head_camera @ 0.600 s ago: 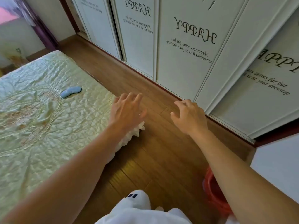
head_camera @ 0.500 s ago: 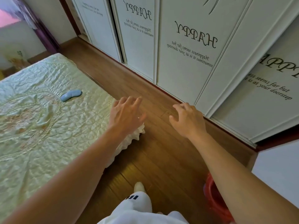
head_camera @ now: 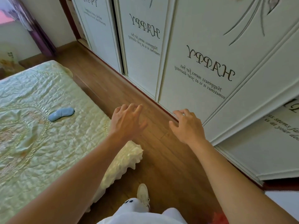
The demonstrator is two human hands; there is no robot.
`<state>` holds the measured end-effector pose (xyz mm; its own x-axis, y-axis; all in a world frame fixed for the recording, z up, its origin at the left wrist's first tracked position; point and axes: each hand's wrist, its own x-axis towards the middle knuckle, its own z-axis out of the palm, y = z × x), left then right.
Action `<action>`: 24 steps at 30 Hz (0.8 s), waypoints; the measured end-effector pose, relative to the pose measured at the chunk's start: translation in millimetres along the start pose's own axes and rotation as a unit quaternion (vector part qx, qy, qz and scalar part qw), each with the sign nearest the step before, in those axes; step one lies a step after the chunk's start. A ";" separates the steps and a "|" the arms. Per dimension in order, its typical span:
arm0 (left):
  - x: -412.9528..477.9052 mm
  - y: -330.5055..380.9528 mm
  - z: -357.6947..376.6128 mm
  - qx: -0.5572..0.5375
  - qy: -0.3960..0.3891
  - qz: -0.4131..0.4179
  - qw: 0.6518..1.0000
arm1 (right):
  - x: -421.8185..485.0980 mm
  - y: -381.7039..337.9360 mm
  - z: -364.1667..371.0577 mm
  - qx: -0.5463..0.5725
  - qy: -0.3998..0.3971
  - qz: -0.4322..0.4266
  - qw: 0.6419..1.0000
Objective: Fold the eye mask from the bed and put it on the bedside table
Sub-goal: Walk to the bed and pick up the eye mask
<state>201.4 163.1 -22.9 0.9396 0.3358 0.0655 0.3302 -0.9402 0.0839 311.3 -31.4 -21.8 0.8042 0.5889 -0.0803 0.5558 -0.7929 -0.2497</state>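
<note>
Your left hand [head_camera: 127, 122] and right hand [head_camera: 186, 125] reach forward, fingers spread and holding nothing, above the wood floor [head_camera: 161, 159] between the bed [head_camera: 40, 151] and the white wardrobe doors [head_camera: 202, 46]. The blue eye mask [head_camera: 60, 113] lies flat on the bed, well apart from your left hand.

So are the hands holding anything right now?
No, nothing. The left hand and the right hand are both empty with fingers spread, above the floor. The blue eye mask lies untouched on the bed.
</note>
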 end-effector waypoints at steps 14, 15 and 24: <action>184.9 -75.0 10.1 -0.017 0.005 -0.063 0.998 | 216.6 -21.5 -8.9 -0.015 -0.012 -0.071 0.997; 197.7 -77.2 12.8 -0.016 0.007 -0.068 0.998 | 232.7 -19.8 -8.1 -0.016 -0.015 -0.077 0.997; 340.9 -98.8 36.2 -0.019 0.004 -0.153 0.988 | 411.3 1.5 -10.9 -0.003 -0.037 -0.149 0.988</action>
<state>492.4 368.3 -44.8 0.7955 0.6047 0.0387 0.5952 -0.7917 0.1375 645.2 207.9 -44.7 0.5877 0.8058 -0.0736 0.7668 -0.5837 -0.2670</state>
